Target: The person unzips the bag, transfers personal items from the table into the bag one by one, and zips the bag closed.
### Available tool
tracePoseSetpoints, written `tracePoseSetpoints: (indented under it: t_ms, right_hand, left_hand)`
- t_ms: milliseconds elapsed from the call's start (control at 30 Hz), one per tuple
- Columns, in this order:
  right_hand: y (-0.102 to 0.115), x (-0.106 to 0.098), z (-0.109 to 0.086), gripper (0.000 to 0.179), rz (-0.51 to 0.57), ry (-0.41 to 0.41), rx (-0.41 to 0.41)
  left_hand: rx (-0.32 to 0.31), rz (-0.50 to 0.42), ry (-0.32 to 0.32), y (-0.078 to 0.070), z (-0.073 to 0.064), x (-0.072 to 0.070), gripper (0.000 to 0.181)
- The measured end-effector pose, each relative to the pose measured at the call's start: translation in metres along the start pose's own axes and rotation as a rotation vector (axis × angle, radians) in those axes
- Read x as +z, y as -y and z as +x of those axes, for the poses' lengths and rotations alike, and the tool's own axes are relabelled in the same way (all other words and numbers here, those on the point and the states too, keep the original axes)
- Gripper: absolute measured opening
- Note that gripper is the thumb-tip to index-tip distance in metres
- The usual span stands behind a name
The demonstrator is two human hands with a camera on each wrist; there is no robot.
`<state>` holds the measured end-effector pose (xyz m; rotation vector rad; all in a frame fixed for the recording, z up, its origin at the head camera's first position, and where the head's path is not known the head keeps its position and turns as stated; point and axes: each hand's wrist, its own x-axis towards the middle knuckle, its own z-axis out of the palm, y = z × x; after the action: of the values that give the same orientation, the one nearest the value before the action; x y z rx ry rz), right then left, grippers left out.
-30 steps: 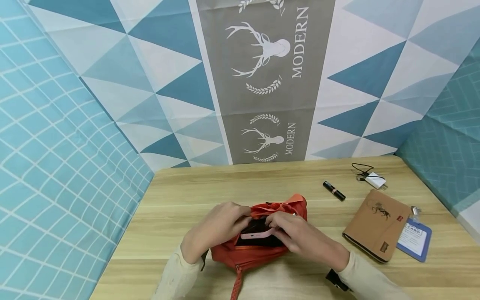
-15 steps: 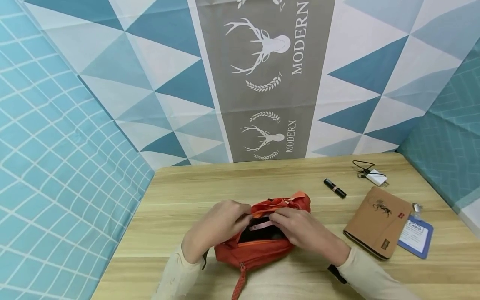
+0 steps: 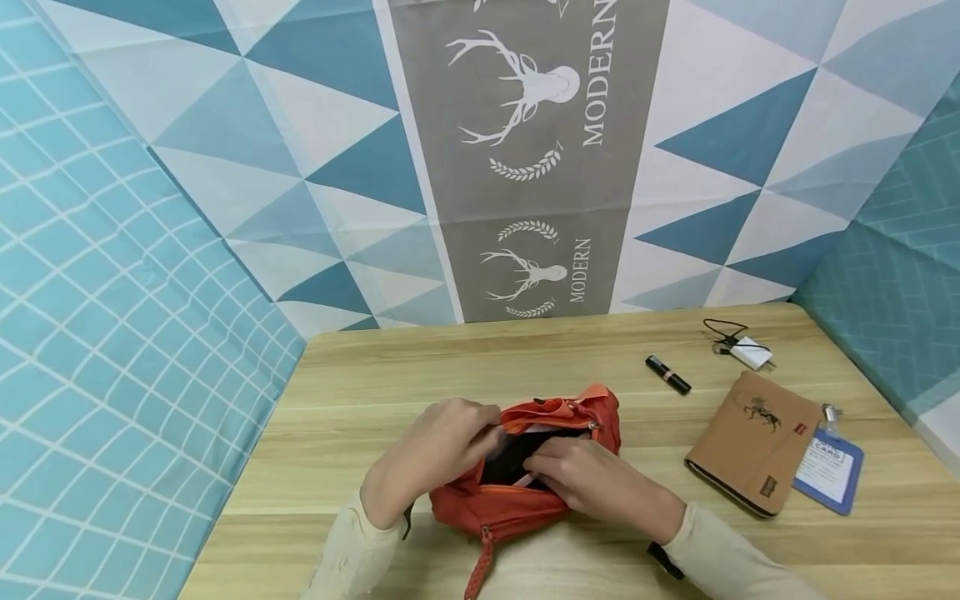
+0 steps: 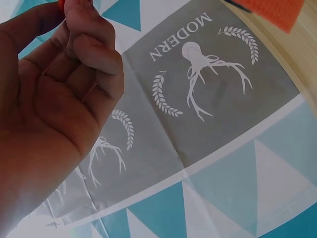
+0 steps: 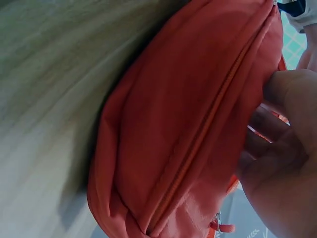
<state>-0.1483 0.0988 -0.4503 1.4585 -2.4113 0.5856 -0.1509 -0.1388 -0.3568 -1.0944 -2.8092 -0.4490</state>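
A red zip pouch (image 3: 517, 508) lies on the table with its mouth spread and a dark interior showing. My left hand (image 3: 442, 442) pinches its rim on the left side; in the left wrist view that hand (image 4: 64, 89) has curled fingers, with a bit of red at the fingertips. Inside the mouth, my right hand (image 3: 588, 471) holds a pink phone (image 3: 527, 480), of which only a short edge shows. From the right wrist, the fingers of the right hand (image 5: 282, 144) go in behind the pouch's front wall, their tips hidden.
To the right lie a brown notebook (image 3: 753, 450) with a horse print, a blue card holder (image 3: 832, 475) partly beneath it, a black lipstick-like tube (image 3: 667, 375) and a white charger (image 3: 750, 353) with a black cable. A patterned cloth wall (image 3: 536, 192) stands behind the table.
The right hand has moved lower and toward the front of the pouch mouth, and the pink phone has tilted and sunk from view with it. My left hand keeps its place at the rim.
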Motion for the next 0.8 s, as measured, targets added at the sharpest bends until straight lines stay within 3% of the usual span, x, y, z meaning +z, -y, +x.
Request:
tracePoseSetpoints:
  t_ms: [267,400,500,633,800]
  right_hand:
    - [0.004,-0.007,0.001,0.014,-0.033,-0.07,-0.004]
    - [0.009,-0.015,0.001,0.006,0.095,0.015,0.038]
    - [0.012,-0.019,0.001,0.021,0.172,0.126,0.068]
    - [0.015,-0.021,-0.001,0.023,0.168,0.237,0.06]
    - [0.015,-0.019,-0.003,0.015,0.151,0.254,0.042]
  left_hand:
    - [0.007,0.015,-0.018,0.002,0.002,0.002,0.031]
    - [-0.001,0.024,-0.017,0.004,0.002,0.002,0.029]
    - [-0.011,0.025,-0.014,0.005,0.001,0.002,0.029]
    - [-0.018,0.019,-0.013,0.006,0.001,0.003,0.029]
    - [-0.013,0.006,-0.011,0.005,0.001,0.004,0.03]
